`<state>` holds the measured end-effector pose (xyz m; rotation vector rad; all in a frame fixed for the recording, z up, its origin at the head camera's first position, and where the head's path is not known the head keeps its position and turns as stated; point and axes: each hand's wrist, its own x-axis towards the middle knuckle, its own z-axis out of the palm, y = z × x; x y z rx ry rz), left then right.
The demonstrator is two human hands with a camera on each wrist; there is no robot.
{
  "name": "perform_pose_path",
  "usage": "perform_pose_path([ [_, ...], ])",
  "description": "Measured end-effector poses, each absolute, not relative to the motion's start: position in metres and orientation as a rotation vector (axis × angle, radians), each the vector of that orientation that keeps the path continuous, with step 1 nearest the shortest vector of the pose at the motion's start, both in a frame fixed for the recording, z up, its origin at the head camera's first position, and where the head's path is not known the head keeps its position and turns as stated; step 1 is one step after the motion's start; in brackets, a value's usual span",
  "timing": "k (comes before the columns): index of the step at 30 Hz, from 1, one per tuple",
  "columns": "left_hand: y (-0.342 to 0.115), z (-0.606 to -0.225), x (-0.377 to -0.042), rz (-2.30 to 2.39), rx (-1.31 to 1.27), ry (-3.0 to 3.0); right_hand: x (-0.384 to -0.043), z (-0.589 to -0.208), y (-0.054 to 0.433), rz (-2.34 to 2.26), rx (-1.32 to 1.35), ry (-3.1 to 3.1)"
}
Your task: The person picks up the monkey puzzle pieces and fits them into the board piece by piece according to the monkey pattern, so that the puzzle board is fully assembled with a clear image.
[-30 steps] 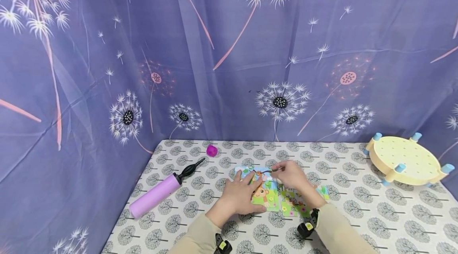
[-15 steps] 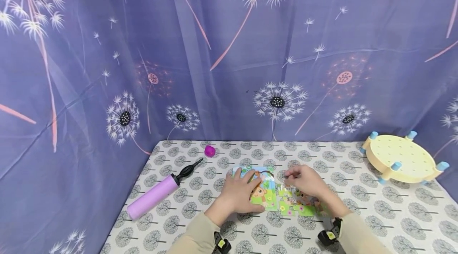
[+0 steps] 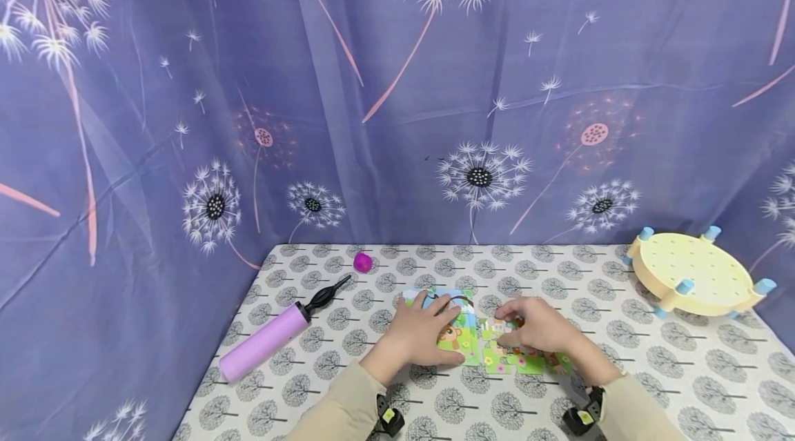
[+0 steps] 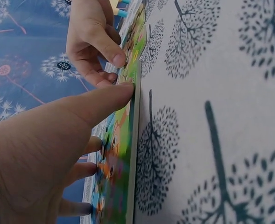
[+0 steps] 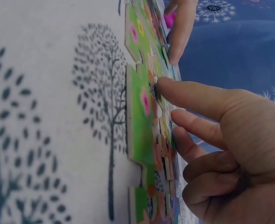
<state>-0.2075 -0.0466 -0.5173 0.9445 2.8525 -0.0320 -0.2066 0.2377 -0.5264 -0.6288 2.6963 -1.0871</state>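
My left hand (image 3: 422, 332) lies spread on a picture puzzle (image 3: 467, 348) with a brown monkey on green grass and blue sky. In the left wrist view its thumb (image 4: 104, 100) rests at the edge of the puzzle board (image 4: 121, 154), the other fingertips on its face. Just to the right lie loose jigsaw pieces (image 3: 497, 361), green with pink and yellow flowers. Over them is my right hand (image 3: 543, 327), thumb and index finger apart, tips at the pieces. In the right wrist view, its thumb (image 5: 193, 95) touches near a flowered piece (image 5: 142, 112); the last fingers curl in.
A purple hand pump (image 3: 267, 344) with a black nozzle lies on the left of the tree-print tablecloth (image 3: 348, 358). A small magenta object (image 3: 363, 262) sits at the back. At the back right is an upturned yellow round stool (image 3: 692, 272) with blue-tipped legs. A dandelion-print curtain (image 3: 397, 82) hangs behind.
My right hand has moved right, from the puzzle's upper right edge to the loose pieces, and its thumb and index finger have spread apart. My left hand has stayed on the puzzle.
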Motion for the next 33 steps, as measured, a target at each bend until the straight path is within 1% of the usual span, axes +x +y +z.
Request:
perform_pose_path([
  [14,-0.046,-0.516,-0.209,-0.048,0.931,2.851,-0.205,-0.52,0.233,-1.026,-0.632,2.697],
  [19,-0.048,-0.518,-0.209,-0.049,0.95,2.861,-0.205,-0.521,0.232,-1.045,-0.591,2.712],
  [29,-0.067,-0.523,-0.205,0.02,0.951,2.886,-0.204,-0.529,0.235,-1.14,-0.551,2.686],
  [33,-0.078,-0.524,-0.203,0.056,0.926,2.88,-0.202,-0.531,0.238,-1.181,-0.604,2.679],
])
